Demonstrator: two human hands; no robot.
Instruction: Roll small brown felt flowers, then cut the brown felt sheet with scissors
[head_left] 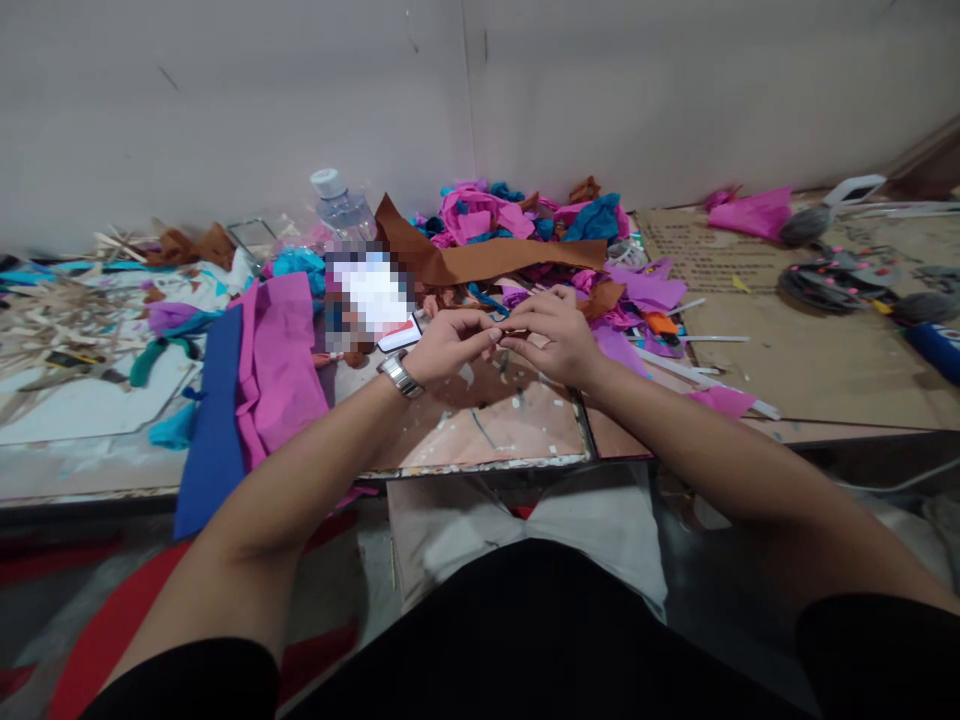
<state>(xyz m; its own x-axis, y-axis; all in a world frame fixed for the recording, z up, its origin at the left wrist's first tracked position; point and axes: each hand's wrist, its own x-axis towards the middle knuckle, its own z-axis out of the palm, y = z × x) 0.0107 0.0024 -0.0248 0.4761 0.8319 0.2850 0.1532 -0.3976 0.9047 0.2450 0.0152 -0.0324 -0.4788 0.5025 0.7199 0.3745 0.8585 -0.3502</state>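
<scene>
My left hand (454,345), with a metal watch (400,375) at its wrist, is closed in a pinch above the table. My right hand (553,335) meets it, fingertips to fingertips. Between them is a small brown strip (514,333), probably crepe paper, mostly hidden by the fingers. Just behind the hands lies a long brown crepe paper strip (517,260) on a heap of pink, purple and blue scraps (487,215). A phone (397,330) with a lit, partly blurred screen rests by my left hand.
Pink crepe paper (283,360) and a blue sheet (211,410) hang over the table's front edge at left. Behind stands a clear bottle (341,212). Wooden sticks (67,300) are piled far left. Cardboard (780,340) at right bears grey fluffy pieces (844,280) and white strips (720,338).
</scene>
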